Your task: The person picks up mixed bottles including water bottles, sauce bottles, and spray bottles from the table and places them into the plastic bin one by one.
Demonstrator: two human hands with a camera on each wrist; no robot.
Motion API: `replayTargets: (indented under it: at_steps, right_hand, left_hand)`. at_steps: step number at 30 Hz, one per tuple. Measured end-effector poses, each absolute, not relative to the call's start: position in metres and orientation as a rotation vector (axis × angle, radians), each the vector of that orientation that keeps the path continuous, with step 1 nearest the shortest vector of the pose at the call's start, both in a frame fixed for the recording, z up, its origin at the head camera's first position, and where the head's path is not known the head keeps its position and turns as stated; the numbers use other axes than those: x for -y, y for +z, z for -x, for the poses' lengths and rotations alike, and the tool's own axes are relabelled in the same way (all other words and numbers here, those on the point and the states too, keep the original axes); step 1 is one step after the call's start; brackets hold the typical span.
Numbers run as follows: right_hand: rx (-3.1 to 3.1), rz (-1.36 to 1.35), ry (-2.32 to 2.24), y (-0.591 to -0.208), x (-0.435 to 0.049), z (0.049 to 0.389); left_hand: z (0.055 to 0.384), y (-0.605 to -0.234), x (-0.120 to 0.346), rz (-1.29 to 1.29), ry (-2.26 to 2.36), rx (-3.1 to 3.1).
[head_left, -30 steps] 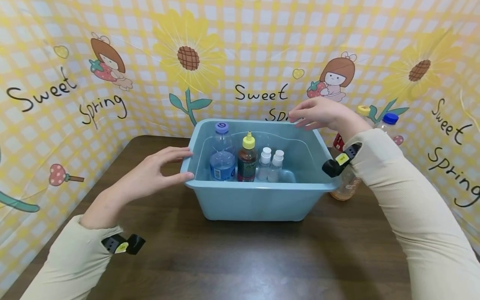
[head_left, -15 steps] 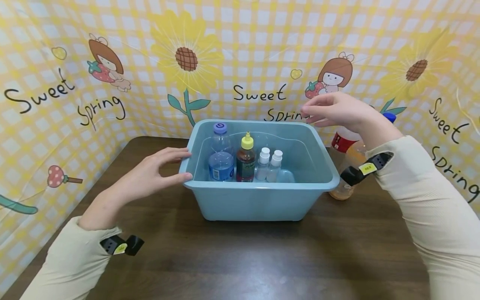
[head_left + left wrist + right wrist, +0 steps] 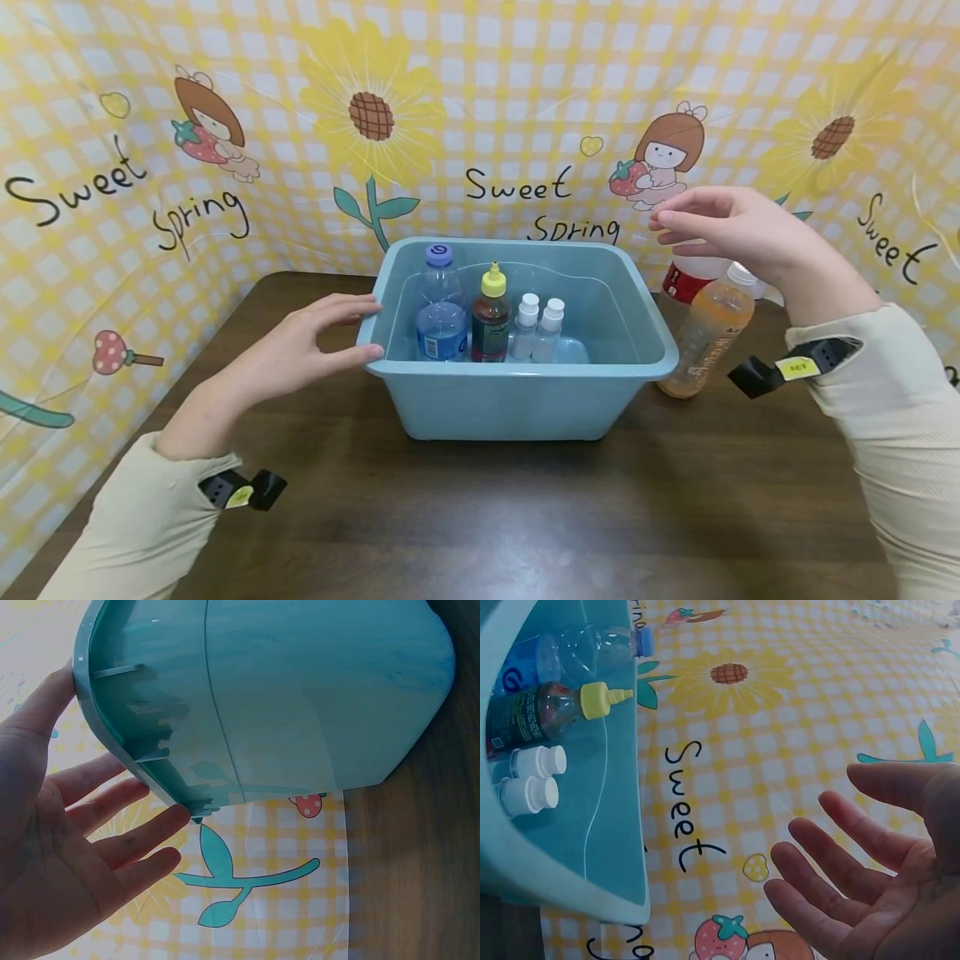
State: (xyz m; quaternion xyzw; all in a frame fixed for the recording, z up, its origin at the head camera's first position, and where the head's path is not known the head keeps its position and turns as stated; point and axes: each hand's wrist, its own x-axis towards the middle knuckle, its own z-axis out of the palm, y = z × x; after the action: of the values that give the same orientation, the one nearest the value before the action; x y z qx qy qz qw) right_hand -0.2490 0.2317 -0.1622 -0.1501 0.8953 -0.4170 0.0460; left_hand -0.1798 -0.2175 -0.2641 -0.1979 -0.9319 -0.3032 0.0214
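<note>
My left hand [image 3: 288, 354] rests its thumb and fingertips on the left rim of a blue plastic basin [image 3: 506, 404]; in the left wrist view its fingers [image 3: 142, 836] are spread along the rim. Upright inside the basin stand a water bottle [image 3: 442, 321] with a purple cap, a dark sauce bottle [image 3: 491, 329] with a yellow nozzle top, and two small clear bottles with white caps [image 3: 552, 315]. My right hand [image 3: 738, 229] is in the air beyond the basin's right rim, holding nothing, its fingers loosely bent. It is nearest to an orange-tinted bottle [image 3: 708, 333] with a white cap.
Behind the orange-tinted bottle stands a red-labelled bottle [image 3: 684, 282], partly hidden by my right hand. The basin sits on a dark wooden table [image 3: 480, 517]. A yellow checked cloth [image 3: 510, 100] hangs around the back and sides.
My right hand has moved rightward, from above the basin's back right corner to over the bottles beside it. My left hand and the bottles in the basin stay put.
</note>
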Motion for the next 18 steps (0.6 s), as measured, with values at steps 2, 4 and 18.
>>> replayTargets:
  at_steps: [2,4,18]
  right_hand:
    - [-2.725,0.467,-1.319,-0.165,-0.239,0.248]
    - [-2.712,0.471,-1.368,-0.167,-0.245,0.246]
    - [-2.734,0.4,-1.525,-0.184,-0.29,0.236]
  left_hand:
    - [0.18,-0.264,0.217,0.615,-0.935,2.891]
    - [0.179,-0.264,0.217,0.616,-0.932,2.891]
    - [0.179,-0.261,0.216,0.623,-0.905,2.905]
